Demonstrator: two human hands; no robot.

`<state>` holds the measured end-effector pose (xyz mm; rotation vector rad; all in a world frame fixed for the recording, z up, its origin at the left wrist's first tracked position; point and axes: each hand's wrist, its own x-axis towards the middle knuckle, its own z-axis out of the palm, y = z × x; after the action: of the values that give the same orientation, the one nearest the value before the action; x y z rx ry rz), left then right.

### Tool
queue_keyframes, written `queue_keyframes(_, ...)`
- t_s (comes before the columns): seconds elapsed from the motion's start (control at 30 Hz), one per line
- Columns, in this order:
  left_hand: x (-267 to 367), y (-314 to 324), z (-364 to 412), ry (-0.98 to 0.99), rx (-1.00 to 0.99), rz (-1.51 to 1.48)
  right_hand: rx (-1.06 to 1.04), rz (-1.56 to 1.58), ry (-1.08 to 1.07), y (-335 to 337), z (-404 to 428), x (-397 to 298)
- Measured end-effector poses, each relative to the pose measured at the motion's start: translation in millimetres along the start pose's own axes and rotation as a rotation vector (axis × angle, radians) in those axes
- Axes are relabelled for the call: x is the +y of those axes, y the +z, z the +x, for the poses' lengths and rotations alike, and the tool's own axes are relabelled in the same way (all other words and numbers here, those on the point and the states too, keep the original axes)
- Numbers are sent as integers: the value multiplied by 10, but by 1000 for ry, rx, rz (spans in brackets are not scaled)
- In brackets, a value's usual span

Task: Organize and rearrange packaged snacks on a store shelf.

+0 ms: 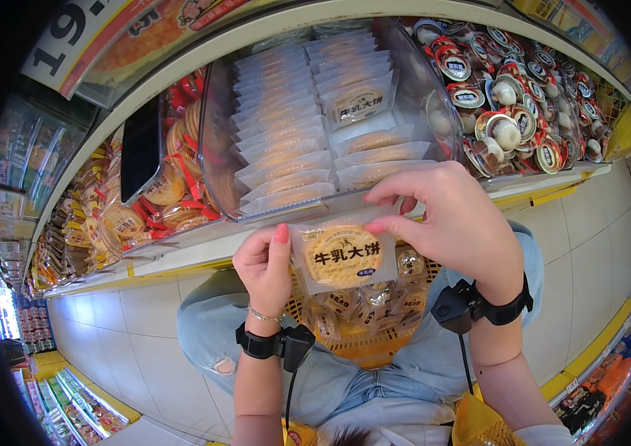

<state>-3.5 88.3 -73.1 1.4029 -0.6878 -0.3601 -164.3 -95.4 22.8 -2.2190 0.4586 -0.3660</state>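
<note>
Between both my hands is a flat, round biscuit in a clear packet point(343, 257), its printed face turned up towards me. The thumb and fingers of my left hand point(265, 262) pinch the packet's left edge. My right hand point(443, 217) grips its upper right side between thumb and fingers. Just beyond stands a clear plastic bin point(220, 189) with two columns of wrapped biscuits point(282, 134) on edge. One packet in the right column point(360, 103) leans back and shows its face, behind a gap. Below my hands, a yellow plastic basket point(360, 351) between my legs holds several similar packets point(340, 301).
A black smartphone point(141, 148) lies on red-trimmed wrapped biscuits point(179, 184) left of the bin. Sealed chocolate cups point(507, 122) fill the bin on the right. The shelf's white front edge point(181, 251) runs before my knees. Low shelves with goods point(605, 368) stand behind me at the right.
</note>
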Motion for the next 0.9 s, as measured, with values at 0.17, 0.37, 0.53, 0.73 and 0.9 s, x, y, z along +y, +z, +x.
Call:
queue_keyframes(0.17,-77,-84,-11,108,-103,-27,102,-65,-126,87,-17,-125)
queue_keyframes(0.37,-37,-27,-35,117,-110,63,-145,-67,-89,211,8,-87)
queue_keyframes(0.53,-97,-100,27,7,-92,-187,121,-31,-171,-8,-34,-204)
queue_keyframes(0.73,-45,-57,27,-62,-201,-182,687,125,-370,-29,67,-26)
queue_keyframes(0.9,-22,1,28,-47,-234,-162,775,42,-354,120,243,84)
